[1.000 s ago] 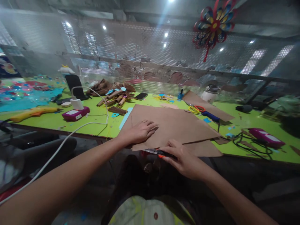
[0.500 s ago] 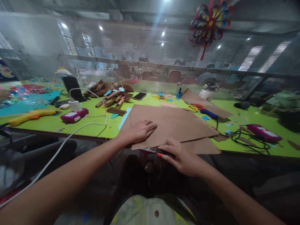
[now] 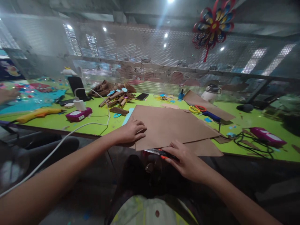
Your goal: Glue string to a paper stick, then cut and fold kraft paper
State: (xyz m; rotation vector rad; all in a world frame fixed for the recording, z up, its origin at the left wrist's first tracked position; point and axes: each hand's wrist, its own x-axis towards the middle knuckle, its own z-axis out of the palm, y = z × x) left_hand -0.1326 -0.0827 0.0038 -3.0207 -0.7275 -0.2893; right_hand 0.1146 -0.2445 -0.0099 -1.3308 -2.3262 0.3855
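A large sheet of brown paper [image 3: 164,123] lies on the green table, its front edge hanging over the table's edge. Near the sheet's left end, my left hand [image 3: 131,132] rests palm down with its fingers stretched out on the paper. At the front edge, my right hand [image 3: 187,161] is wrapped round a utility knife [image 3: 156,152] with a black and orange handle. The blade points left, just below the paper's edge; whether it touches the paper I cannot tell. Another brown piece [image 3: 202,147] sticks out underneath on the right.
Scissors [image 3: 194,109] and a blue-handled tool [image 3: 210,115] lie beyond the sheet. A yellow glue gun [image 3: 38,115], a purple power strip [image 3: 79,115] with a white cable, and a phone [image 3: 142,96] are to the left and behind. Another person's hand [image 3: 8,95] shows at far left.
My left hand has slid left along the paper, its fingers drawing in a little. More of the knife blade shows below the paper's edge. The whole view has shifted slightly.
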